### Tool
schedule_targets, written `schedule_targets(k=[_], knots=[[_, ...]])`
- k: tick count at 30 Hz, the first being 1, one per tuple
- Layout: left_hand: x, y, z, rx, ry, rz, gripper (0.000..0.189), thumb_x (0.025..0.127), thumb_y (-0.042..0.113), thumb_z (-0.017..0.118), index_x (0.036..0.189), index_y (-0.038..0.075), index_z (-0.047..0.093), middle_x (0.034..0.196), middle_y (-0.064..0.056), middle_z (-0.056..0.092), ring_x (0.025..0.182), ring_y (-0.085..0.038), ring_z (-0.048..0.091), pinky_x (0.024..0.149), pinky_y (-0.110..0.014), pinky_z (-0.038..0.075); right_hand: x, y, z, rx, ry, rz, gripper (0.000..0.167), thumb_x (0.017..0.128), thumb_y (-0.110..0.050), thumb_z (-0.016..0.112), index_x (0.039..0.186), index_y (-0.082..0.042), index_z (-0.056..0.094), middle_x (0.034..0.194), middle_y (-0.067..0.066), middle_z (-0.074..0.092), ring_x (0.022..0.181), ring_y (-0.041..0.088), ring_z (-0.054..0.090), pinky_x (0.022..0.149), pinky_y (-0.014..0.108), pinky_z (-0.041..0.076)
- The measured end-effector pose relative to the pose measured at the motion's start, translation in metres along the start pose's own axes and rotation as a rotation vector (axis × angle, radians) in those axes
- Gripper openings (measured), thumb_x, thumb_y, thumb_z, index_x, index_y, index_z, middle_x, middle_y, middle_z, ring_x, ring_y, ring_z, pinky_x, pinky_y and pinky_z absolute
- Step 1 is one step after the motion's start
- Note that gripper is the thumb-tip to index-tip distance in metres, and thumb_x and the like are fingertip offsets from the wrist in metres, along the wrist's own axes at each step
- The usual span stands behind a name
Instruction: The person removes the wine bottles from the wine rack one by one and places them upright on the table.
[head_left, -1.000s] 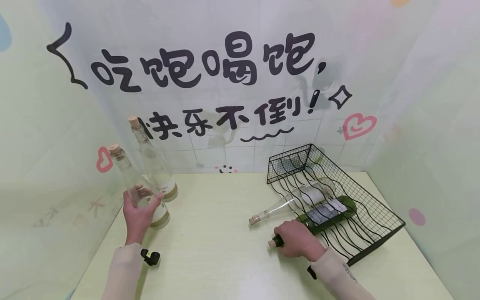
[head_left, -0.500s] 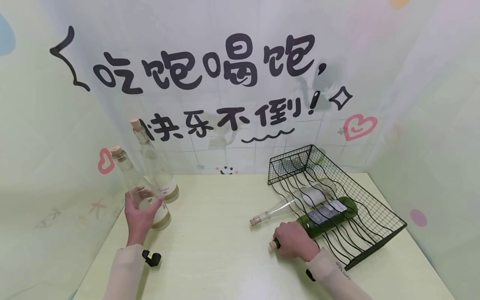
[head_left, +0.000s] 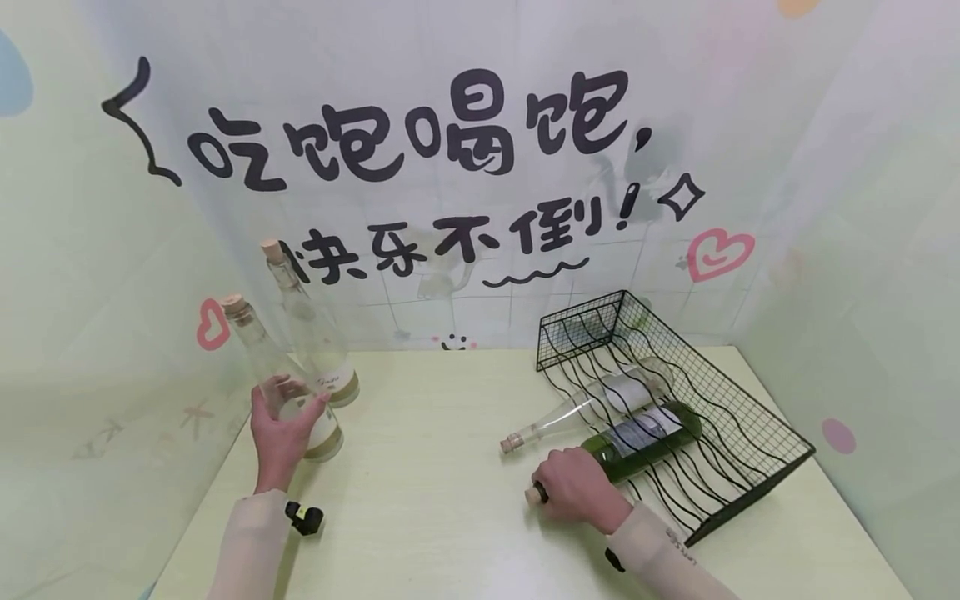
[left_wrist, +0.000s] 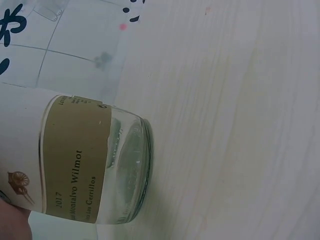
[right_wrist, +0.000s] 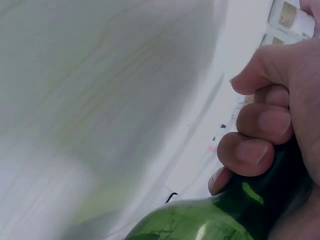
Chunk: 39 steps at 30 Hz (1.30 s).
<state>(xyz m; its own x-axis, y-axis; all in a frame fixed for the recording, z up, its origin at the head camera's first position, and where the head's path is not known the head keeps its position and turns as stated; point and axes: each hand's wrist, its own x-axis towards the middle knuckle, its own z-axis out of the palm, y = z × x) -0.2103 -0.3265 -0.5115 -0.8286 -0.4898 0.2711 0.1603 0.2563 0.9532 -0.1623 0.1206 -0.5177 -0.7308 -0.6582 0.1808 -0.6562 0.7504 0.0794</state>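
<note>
My right hand (head_left: 576,487) grips the neck of a green wine bottle (head_left: 645,440), its cork poking out past the fist. The bottle's body lies within a black wire rack (head_left: 738,425); in the right wrist view, fingers (right_wrist: 255,150) curl round the dark neck above the green shoulder. Beside it in the rack lies a clear corked bottle (head_left: 570,410), neck towards the left. At the left, my left hand (head_left: 283,437) holds the lower body of an upright clear bottle (head_left: 258,346) with a cork. The left wrist view shows this bottle's tan label (left_wrist: 75,165) and glass base.
Another clear corked bottle (head_left: 318,333) stands upright right behind the held one. The pale wooden table (head_left: 427,500) ends at a printed back wall (head_left: 420,317) with large black writing. Side walls close in the left and right.
My right hand has moved slightly left and towards me, drawing the green wine bottle a little way along the rack. The left hand stays on its clear bottle.
</note>
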Motion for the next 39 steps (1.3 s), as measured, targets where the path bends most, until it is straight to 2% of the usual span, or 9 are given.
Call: schedule_targets(k=[9,17,29,39], knots=[[0.0,0.0,-0.003,0.021,-0.005,-0.006,0.069,0.083,0.022,0.087,0.139,0.029,0.046,0.12,0.01,0.063,0.116,-0.003,0.056,0.107,-0.045,0.038,-0.001,-0.011,-0.013,0.022,0.075,-0.053,0.045,0.082,-0.036,0.074,0.052,-0.023,0.042,0.051,-0.01,0.033,0.05,0.005,0.027,0.046,0.022,0.023],[-0.001,0.0,-0.002,0.009,-0.006,-0.009,0.068,0.083,0.021,0.087,0.137,0.028,0.047,0.117,0.011,0.063,0.116,-0.003,0.056,0.107,-0.041,0.037,0.0,-0.024,-0.023,0.066,0.149,-0.1,0.049,0.079,-0.031,0.077,0.051,-0.024,0.037,0.05,-0.014,0.024,0.049,0.001,0.024,0.046,0.019,0.019],[-0.001,-0.002,-0.001,-0.005,0.01,0.023,0.064,0.083,0.019,0.087,0.134,0.027,0.049,0.113,0.011,0.064,0.113,-0.004,0.057,0.103,-0.034,0.039,-0.001,-0.036,-0.035,0.122,0.216,-0.107,0.052,0.079,-0.029,0.078,0.051,-0.025,0.034,0.05,-0.017,0.018,0.048,-0.003,0.017,0.045,0.015,0.012],[-0.001,-0.001,0.001,-0.016,0.013,0.04,0.064,0.083,0.017,0.087,0.134,0.026,0.049,0.113,0.01,0.065,0.114,-0.005,0.058,0.102,-0.034,0.04,0.0,-0.046,-0.046,0.165,0.241,-0.151,0.036,0.058,-0.014,0.071,0.053,-0.026,0.037,0.051,-0.018,0.021,0.049,-0.003,0.021,0.045,0.015,0.015]])
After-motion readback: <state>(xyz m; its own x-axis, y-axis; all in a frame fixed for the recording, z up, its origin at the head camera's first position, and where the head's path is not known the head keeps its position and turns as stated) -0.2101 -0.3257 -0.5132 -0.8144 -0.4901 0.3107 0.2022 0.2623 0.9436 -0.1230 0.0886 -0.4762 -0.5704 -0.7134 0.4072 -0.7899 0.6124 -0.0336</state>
